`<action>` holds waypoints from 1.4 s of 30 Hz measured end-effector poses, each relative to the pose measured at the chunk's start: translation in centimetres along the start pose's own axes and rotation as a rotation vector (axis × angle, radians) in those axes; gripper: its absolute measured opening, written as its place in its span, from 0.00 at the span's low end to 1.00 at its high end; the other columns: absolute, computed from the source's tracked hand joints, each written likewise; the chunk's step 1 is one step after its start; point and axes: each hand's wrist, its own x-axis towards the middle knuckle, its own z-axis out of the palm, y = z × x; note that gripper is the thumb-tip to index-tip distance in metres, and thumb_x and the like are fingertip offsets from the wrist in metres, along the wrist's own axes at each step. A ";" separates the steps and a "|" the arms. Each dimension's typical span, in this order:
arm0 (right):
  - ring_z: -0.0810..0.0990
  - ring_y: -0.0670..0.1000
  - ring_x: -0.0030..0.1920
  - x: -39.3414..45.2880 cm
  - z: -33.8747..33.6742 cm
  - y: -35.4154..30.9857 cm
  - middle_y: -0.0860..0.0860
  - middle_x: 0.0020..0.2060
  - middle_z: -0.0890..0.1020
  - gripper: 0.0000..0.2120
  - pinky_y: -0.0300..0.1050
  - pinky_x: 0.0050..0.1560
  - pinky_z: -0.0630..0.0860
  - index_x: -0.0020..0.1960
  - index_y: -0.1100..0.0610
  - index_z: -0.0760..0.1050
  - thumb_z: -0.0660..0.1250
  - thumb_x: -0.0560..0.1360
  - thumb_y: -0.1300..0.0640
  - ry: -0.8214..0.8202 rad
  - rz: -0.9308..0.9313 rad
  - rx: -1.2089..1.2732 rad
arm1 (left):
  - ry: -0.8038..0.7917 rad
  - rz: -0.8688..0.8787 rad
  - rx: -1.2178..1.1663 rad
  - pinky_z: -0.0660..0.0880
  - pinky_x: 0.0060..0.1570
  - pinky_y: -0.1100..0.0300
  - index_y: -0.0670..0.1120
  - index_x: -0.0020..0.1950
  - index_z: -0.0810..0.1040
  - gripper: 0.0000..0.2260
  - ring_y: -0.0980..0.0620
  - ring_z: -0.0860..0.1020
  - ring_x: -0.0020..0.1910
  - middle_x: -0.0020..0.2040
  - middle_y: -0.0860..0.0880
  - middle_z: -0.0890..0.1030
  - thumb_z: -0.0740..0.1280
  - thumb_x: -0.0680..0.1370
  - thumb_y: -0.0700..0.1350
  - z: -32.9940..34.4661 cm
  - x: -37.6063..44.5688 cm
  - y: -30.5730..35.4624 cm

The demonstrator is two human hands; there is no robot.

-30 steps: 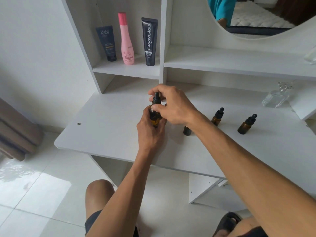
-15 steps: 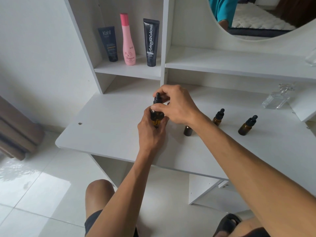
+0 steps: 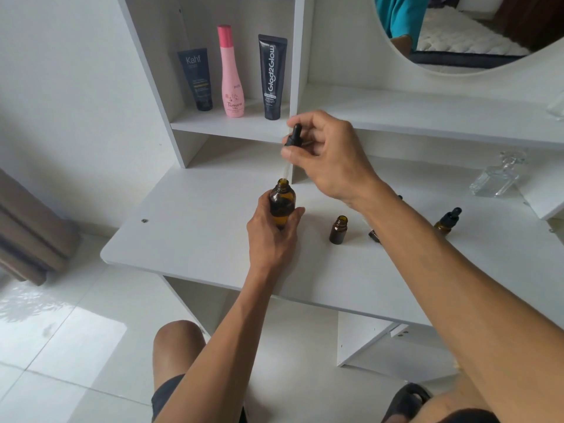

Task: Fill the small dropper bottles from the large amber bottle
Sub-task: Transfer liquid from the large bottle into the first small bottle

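White desk [image 3: 195, 239] is carrying everything. Left hand [image 3: 270, 236] is gripping large amber bottle [image 3: 281, 204] upright, fingers curled round its body. Right hand [image 3: 331, 157] is pinching dropper cap [image 3: 293, 137] w/ thumb + fingertips — glass tube hanging below them, tip at bottle mouth. Open small bottle [image 3: 338, 229] is standing just right of left-hand fingers — capped small bottle [image 3: 447, 220] farther right

Soft, bright daylight, glare on the floor tiles [image 3: 61, 331] lower left, wide-angle bending at edges.

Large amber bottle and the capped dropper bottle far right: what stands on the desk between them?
In the head view, between the large amber bottle and the capped dropper bottle: an uncapped small bottle, then another small bottle mostly hidden behind the right forearm.
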 end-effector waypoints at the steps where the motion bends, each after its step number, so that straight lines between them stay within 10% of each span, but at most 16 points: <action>1: 0.86 0.58 0.46 0.0 -0.1 -0.2 0.55 0.48 0.85 0.15 0.56 0.54 0.82 0.58 0.54 0.78 0.74 0.73 0.61 0.033 -0.001 0.048 | 0.000 -0.001 0.000 0.67 0.41 0.79 0.48 0.64 0.75 0.18 0.74 0.75 0.42 0.47 0.56 0.80 0.74 0.77 0.48 0.0 0.0 -0.1; 9: 0.86 0.57 0.42 0.1 0.1 -2.1 0.63 0.44 0.85 0.07 0.33 0.39 0.77 0.52 0.63 0.80 0.68 0.80 0.59 0.124 -0.033 0.245 | -0.006 -0.002 0.005 0.67 0.42 0.79 0.48 0.64 0.75 0.18 0.74 0.75 0.42 0.48 0.56 0.81 0.73 0.77 0.48 0.0 0.1 -0.3; 26: 0.86 0.46 0.37 -1.0 2.1 1.4 0.51 0.36 0.86 0.11 0.53 0.45 0.83 0.44 0.60 0.82 0.71 0.78 0.52 0.084 0.007 -0.026 | -0.006 0.018 -0.020 0.73 0.45 0.73 0.51 0.64 0.75 0.17 0.69 0.78 0.45 0.47 0.60 0.80 0.74 0.77 0.49 0.0 0.1 -0.1; 42: 0.86 0.49 0.40 -0.9 1.9 0.7 0.52 0.38 0.86 0.09 0.52 0.45 0.84 0.46 0.59 0.81 0.72 0.77 0.53 0.064 0.030 0.055 | -0.002 0.010 -0.020 0.70 0.44 0.76 0.49 0.63 0.75 0.17 0.69 0.78 0.45 0.49 0.56 0.82 0.74 0.76 0.49 0.0 0.1 -0.2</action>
